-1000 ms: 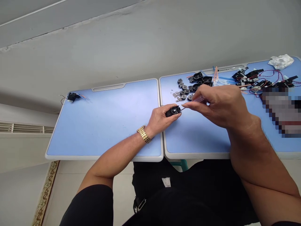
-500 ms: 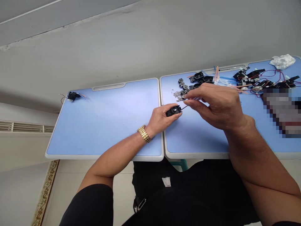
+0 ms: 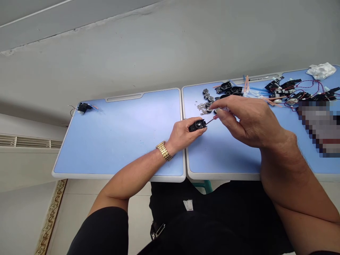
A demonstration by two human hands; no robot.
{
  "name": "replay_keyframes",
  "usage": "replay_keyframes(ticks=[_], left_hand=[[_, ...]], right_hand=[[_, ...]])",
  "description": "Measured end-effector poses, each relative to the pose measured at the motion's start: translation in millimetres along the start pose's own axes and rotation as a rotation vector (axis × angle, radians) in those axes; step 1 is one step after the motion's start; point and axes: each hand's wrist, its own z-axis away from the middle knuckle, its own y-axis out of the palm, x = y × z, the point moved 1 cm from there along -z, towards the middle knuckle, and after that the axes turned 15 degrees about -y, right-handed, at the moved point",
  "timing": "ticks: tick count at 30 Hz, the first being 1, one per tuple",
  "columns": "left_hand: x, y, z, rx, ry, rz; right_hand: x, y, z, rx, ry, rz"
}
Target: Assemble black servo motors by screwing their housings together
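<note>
A small black plastic housing [image 3: 197, 125] with a round hub is gripped between the thumb and fingers of my left hand [image 3: 183, 132], above the gap where the two tables meet. My right hand [image 3: 247, 118] is closed on a screwdriver [image 3: 214, 118]; its handle is mostly hidden in the palm. The thin shaft points down-left and its tip meets the right end of the housing. Just beyond my right fingers lie a heap of small screws [image 3: 202, 108] and several round metal-and-black parts [image 3: 208, 96].
Black open housings [image 3: 225, 86] lie behind my right hand, with blue and orange strips [image 3: 247, 85]. Further right are black assemblies with red wires [image 3: 292, 92], a crumpled white tissue [image 3: 321, 71] and a blurred-out flat object [image 3: 321, 127]. One black assembly [image 3: 83, 107] sits at the left table's far corner.
My right thumb and fingers have shifted slightly right and opened a little, showing more of the screwdriver's reddish handle end. The housing stays in my left hand; the view has shifted slightly.
</note>
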Motion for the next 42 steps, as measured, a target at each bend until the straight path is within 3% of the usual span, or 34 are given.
replay_keyframes(ticks=[5, 12, 17, 28, 31, 42], left_hand=[[2, -0.6, 0, -0.002, -0.011, 0.010], [0, -0.5, 0, 0.022, 0.001, 0.029], [0, -0.5, -1, 0.001, -0.006, -0.002], [1, -0.1, 0, -0.008, 0.011, 0.021], [1, -0.4, 0, -0.002, -0.012, 0.020], [-1, -0.6, -1, 0.027, 0.004, 0.012]], right_hand=[[-1, -1, -3, -0.113, -0.018, -0.058], [5, 3, -5, -0.123, 0.054, 0.053], [3, 6, -4, -0.153, 0.075, -0.002], [-4, -9, 1, 0.014, 0.007, -0.147], [-6, -11, 2, -0.010, 0.017, -0.160], [-1, 0, 1, -0.074, 0.035, 0.131]])
